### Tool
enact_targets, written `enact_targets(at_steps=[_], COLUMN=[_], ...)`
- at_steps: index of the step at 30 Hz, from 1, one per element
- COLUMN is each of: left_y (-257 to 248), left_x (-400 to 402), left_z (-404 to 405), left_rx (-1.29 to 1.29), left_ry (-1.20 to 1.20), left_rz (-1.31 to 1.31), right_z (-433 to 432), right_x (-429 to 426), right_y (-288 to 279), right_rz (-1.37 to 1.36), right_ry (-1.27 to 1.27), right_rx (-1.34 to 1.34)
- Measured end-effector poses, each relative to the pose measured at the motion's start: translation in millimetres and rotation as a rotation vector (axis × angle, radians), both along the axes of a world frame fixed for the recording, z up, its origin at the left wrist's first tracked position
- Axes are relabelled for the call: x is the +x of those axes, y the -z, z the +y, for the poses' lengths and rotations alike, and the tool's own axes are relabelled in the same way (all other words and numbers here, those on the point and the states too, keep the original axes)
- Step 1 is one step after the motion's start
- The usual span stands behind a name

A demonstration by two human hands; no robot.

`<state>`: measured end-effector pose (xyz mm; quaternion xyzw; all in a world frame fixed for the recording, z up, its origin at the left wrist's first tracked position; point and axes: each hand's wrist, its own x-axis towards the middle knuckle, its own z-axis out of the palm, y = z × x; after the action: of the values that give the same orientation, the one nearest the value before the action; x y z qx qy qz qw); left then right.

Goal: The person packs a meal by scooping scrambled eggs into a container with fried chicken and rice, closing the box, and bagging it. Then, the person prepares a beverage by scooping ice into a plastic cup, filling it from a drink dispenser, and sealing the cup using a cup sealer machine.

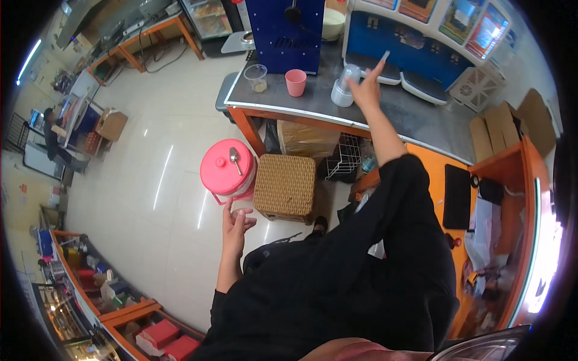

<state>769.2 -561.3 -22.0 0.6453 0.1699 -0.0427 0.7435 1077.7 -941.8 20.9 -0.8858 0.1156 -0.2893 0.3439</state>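
My right hand [368,92] reaches over the dark counter [293,101], beside a stack of clear plastic cups [343,92]. Its thumb overlaps the stack and its index finger points away from me. A small whitish piece [385,56] shows at that fingertip; whether I hold it or the cups cannot be made out. To the left on the counter stand a pink cup [295,83] and a clear plastic cup [257,79] with a little pale content. My left hand [235,223] hangs empty, fingers apart, near the pink lidded drink cooler [216,169].
A metal scoop [235,161] rests on the cooler's lid. Beside it stands a woven stool [285,187]. Behind the counter items are a blue machine [286,40] and a drink dispenser [406,45]. Cardboard boxes [496,124] sit at right; a person [56,137] is far left.
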Motion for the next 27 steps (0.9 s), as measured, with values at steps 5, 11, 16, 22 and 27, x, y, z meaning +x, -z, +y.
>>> enact_targets(at_steps=[5, 11, 16, 22, 27], left_y=[-8.8, -3.8, -15.0, -17.0, -26.0], left_x=[54.0, 92.6, 128.1, 145.4, 176.7], left_z=[-36.6, -54.5, -84.3, -99.6, -130.1], left_rx=[-0.007, 0.035, 0.011, 0.011, -0.052], left_ry=[-0.068, -0.103, -0.003, 0.078, 0.139], left_rz=[0.03, 0.031, 0.002, -0.052, -0.211], right_z=[-29.8, -45.3, -48.0, -57.6, -44.6], right_x=[76.0, 88.1, 83.8, 61.8, 22.5], right_y=[-3.2, 3.1, 13.4, -12.4, -39.2], right_rz=[0.22, 0.129, 0.139, -0.231, -0.523], right_ry=[-0.029, -0.199, -0.236, -0.188, -0.322], right_rx=[-0.055, 0.078, -0.056, -0.078, 0.255])
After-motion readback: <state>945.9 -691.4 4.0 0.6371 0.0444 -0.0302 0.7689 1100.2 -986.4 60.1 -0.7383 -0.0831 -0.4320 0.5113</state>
